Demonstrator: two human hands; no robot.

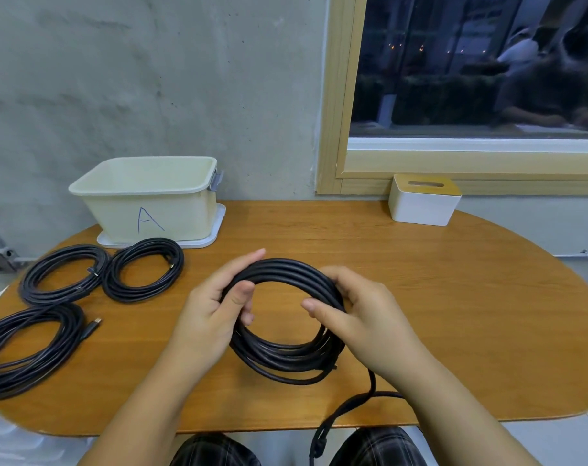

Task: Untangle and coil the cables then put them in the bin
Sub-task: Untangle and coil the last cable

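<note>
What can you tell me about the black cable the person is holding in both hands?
The black cable is thick, smooth and rubbery-looking, wound into a round coil of several loops. The left hand grips its left side, the right hand its right. It is held tilted above the wooden table. A loose tail trails off the near edge.

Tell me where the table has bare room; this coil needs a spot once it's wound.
Bare wood spans the right half, from the right hand to the tissue box, and the strip between bin and box. The left is crowded: three coils lie before the bin.
</note>
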